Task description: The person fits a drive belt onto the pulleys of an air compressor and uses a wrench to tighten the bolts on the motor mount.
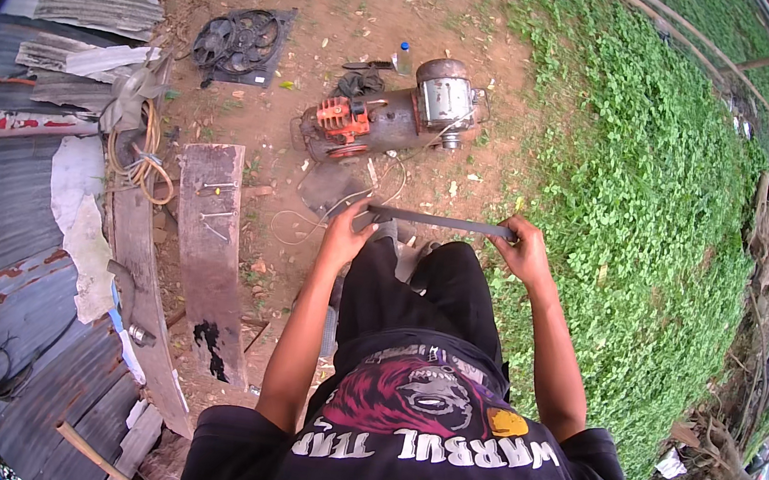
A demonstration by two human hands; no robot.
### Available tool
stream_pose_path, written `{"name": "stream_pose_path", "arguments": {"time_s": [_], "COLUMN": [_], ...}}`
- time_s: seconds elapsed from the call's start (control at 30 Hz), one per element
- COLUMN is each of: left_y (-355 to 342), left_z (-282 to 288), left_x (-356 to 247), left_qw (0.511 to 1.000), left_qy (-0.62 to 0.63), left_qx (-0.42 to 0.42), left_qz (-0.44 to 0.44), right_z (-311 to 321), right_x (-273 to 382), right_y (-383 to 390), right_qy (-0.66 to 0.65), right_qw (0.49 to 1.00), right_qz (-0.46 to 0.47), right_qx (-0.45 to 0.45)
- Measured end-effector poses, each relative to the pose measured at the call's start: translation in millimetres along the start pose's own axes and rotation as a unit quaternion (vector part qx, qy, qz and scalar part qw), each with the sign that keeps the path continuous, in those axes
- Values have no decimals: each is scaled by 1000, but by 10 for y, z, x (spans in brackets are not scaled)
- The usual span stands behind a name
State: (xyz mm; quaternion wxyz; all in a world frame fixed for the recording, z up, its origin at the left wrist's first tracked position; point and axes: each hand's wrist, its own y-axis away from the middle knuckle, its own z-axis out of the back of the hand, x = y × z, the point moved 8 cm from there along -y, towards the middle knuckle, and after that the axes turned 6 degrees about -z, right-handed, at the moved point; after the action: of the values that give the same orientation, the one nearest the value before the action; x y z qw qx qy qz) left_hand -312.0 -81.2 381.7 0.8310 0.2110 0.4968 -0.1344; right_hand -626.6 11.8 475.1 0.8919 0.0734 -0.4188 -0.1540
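A black drive belt (440, 221), apparently of rubber, stretches almost straight across in front of my knees. My left hand (344, 235) is closed round its left end, and the right end is in my right hand (523, 249), thumb and fingers pinching it. Just beyond the belt an air compressor (388, 122) lies on the dirt, with a rusty tank, an orange pump head (342, 119) on the left and a silver electric motor (443, 104) on the right. A pale cable (390, 185) curls on the ground between the compressor and my left hand.
To my left, a wooden plank (206, 246) carries several wrenches (216, 214). Beside it are a coiled orange hose (143, 169) and corrugated metal sheets (13, 181). A black fan assembly (241, 41) lies further off, and a blue-capped bottle (403, 56) is behind the compressor. Green plants (646, 245) cover the right.
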Motion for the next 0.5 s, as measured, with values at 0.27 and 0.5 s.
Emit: {"name": "stream_pose_path", "arguments": {"time_s": [0.27, 0.5], "left_y": [-623, -1809], "left_z": [-821, -2040], "left_x": [1473, 2531], "left_qw": [988, 982], "left_qy": [-89, -181], "left_qx": [71, 30], "left_qz": [106, 50], "right_z": [-494, -1614], "right_x": [-1170, -2638], "right_y": [-455, -1073], "right_qy": [75, 79], "right_qw": [993, 981], "right_qz": [-88, -175], "right_qx": [-30, 21]}}
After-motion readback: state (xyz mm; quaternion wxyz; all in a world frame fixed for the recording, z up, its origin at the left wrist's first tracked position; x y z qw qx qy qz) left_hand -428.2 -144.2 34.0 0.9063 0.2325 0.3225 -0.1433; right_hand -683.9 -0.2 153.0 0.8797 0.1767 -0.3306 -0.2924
